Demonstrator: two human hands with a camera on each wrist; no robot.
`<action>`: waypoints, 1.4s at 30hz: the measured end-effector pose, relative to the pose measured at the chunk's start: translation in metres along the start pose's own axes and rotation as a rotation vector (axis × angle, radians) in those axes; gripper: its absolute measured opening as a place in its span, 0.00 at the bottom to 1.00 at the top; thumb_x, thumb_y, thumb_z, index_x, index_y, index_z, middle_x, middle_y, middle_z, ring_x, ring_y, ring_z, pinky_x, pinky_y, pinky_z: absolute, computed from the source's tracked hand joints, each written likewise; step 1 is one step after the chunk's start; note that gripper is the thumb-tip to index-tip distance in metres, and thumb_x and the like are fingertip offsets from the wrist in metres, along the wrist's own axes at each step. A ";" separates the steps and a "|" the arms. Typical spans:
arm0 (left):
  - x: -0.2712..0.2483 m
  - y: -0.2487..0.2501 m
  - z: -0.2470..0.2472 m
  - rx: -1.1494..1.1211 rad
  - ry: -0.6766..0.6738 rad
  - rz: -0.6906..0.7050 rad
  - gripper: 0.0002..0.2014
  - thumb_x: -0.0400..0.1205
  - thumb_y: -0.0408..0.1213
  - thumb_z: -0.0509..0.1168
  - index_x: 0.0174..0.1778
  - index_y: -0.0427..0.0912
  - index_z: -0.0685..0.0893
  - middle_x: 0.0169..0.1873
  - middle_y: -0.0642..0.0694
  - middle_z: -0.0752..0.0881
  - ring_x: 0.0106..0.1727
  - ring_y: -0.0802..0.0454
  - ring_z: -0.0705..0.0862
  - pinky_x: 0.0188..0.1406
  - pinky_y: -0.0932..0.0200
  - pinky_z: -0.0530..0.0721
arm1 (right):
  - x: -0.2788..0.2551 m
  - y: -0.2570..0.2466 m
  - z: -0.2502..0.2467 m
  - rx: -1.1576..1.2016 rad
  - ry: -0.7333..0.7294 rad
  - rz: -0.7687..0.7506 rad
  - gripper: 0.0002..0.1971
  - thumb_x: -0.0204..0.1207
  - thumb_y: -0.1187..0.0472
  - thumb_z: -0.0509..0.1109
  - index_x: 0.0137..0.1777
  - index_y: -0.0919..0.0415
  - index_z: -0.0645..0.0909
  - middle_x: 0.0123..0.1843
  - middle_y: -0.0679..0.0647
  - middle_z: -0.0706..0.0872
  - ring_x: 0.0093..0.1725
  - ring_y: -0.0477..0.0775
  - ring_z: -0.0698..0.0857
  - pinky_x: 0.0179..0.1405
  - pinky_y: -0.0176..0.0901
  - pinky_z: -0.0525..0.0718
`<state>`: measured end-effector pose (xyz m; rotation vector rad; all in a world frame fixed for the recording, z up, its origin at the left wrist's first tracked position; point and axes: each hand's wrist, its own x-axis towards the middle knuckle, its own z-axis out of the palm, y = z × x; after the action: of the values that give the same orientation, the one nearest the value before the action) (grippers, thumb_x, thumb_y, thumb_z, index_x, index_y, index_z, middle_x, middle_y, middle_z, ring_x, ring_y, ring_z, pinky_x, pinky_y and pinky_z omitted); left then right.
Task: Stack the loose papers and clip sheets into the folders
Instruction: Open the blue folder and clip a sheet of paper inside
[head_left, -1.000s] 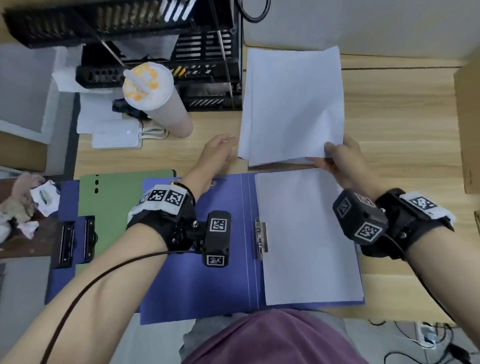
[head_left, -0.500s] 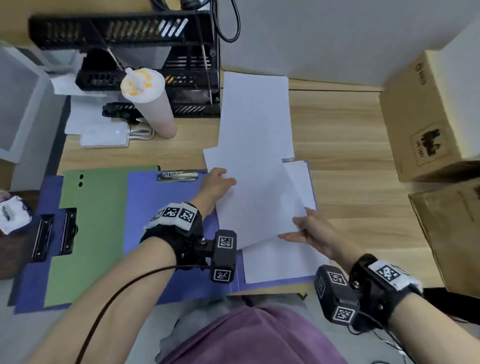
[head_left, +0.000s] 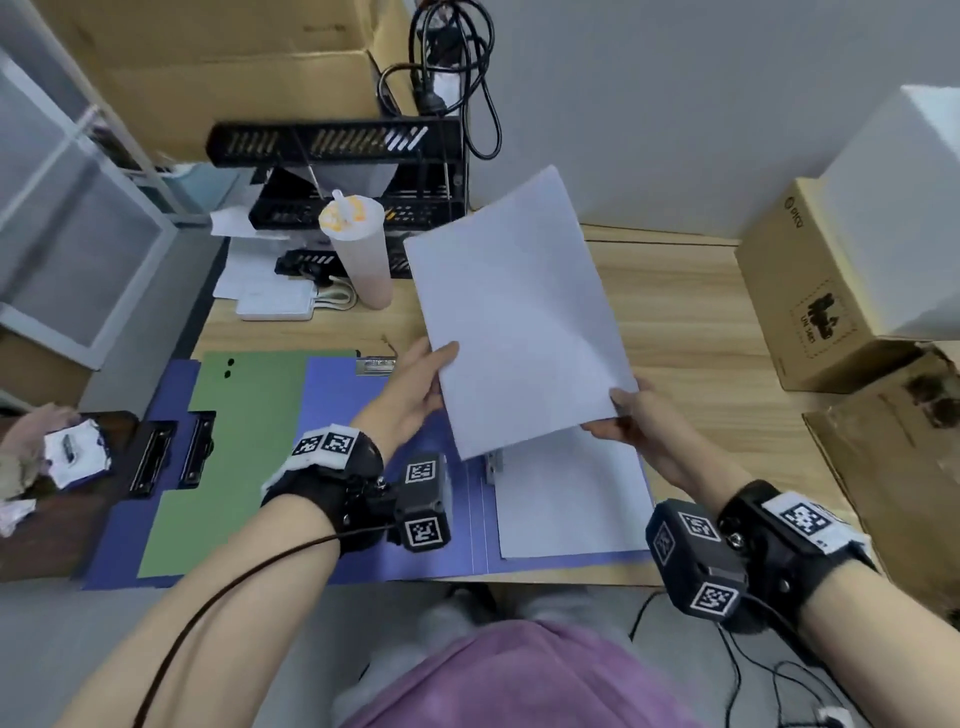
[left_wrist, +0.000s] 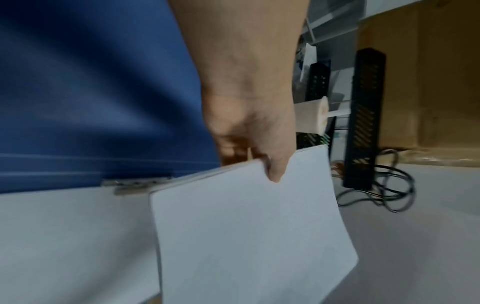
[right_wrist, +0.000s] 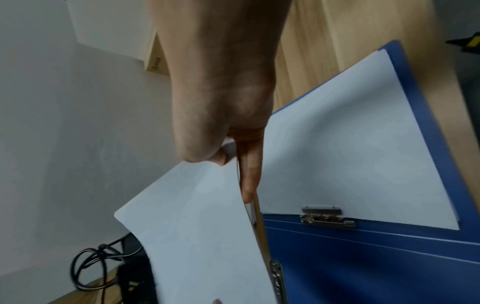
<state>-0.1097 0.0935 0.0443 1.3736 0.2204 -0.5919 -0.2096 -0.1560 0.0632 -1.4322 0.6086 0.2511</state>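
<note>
Both hands hold a stack of white paper tilted up above the desk. My left hand pinches its left edge, thumb on top. My right hand pinches the near right corner. Under the stack lies an open blue folder with a white sheet on its right half and a metal clip at the spine. To the left, a green folder lies on another blue folder with black clips.
A drink cup with a straw stands beside a black desk tray rack at the back. Cardboard boxes stand on the right of the wooden desk. Cables hang behind. Crumpled tissue lies at far left.
The paper stack has been lifted off the desk and raised above the blue folder. My left hand has taken hold of its left edge, and my right hand keeps the near corner.
</note>
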 end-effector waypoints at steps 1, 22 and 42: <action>-0.002 0.010 0.004 -0.002 0.029 0.096 0.11 0.85 0.35 0.63 0.62 0.50 0.82 0.55 0.51 0.90 0.55 0.50 0.87 0.50 0.54 0.85 | -0.001 -0.003 -0.002 -0.021 -0.009 -0.024 0.18 0.84 0.73 0.54 0.65 0.54 0.76 0.52 0.56 0.88 0.39 0.56 0.91 0.36 0.39 0.89; -0.016 -0.016 0.072 0.497 -0.045 0.106 0.26 0.84 0.22 0.52 0.77 0.48 0.69 0.68 0.54 0.80 0.68 0.59 0.78 0.63 0.65 0.77 | 0.025 0.021 -0.041 -0.218 -0.142 -0.113 0.18 0.83 0.67 0.62 0.70 0.53 0.76 0.60 0.42 0.84 0.57 0.43 0.83 0.57 0.38 0.79; -0.039 -0.033 -0.034 0.455 0.323 -0.079 0.11 0.84 0.33 0.60 0.62 0.44 0.78 0.49 0.48 0.84 0.39 0.55 0.83 0.36 0.64 0.80 | 0.065 0.024 0.049 -0.378 -0.328 0.099 0.12 0.82 0.61 0.61 0.61 0.60 0.81 0.51 0.58 0.87 0.46 0.59 0.85 0.43 0.46 0.80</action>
<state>-0.1526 0.1339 0.0281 1.9102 0.4190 -0.4995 -0.1563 -0.1172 0.0096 -1.6765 0.3731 0.6940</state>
